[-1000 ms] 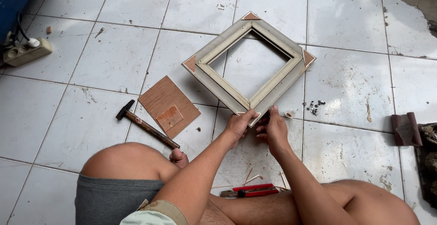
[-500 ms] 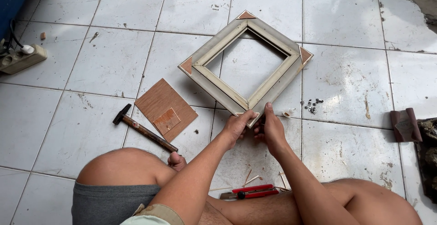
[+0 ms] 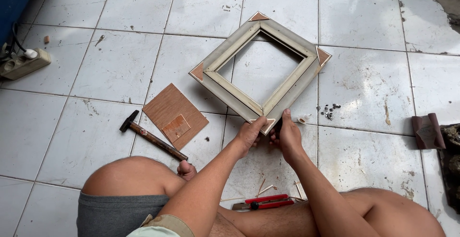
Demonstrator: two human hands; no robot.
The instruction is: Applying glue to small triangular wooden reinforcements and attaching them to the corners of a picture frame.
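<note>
- From the head camera, looking straight down: the person sits on the white tiled floor [image 3: 86, 136] with knees spread, so the work lies between the legs and within easy reach of both arms.
- A square wooden frame [image 3: 261, 67] lies flat on the tiles, turned like a diamond. That brings one mitred corner nearest the body, which seems to be why it is set this way.
- The left hand [image 3: 250, 134] has its fingers closed on that near corner from the left, thumb on top; the right hand [image 3: 287, 136] pinches it from the right. Both are clamped on the frame, apparently pressing the joint together.
- Small reddish triangular plates sit at the corners, likely bracing the mitres.
- A hammer [image 3: 152, 135] lies just left of the left forearm, handle towards the knee, handy to pick up.
- A brown plywood square [image 3: 175, 115] with a smaller piece on it lies beside the hammer, touching or nearly so.
- A little heap of small dark nails [image 3: 329, 112] sits near the right hand.
- A red-handled tool [image 3: 266, 202] lies close to the legs, among wood slivers.
- A power strip [image 3: 21, 63] rests far left, well apart.
</note>
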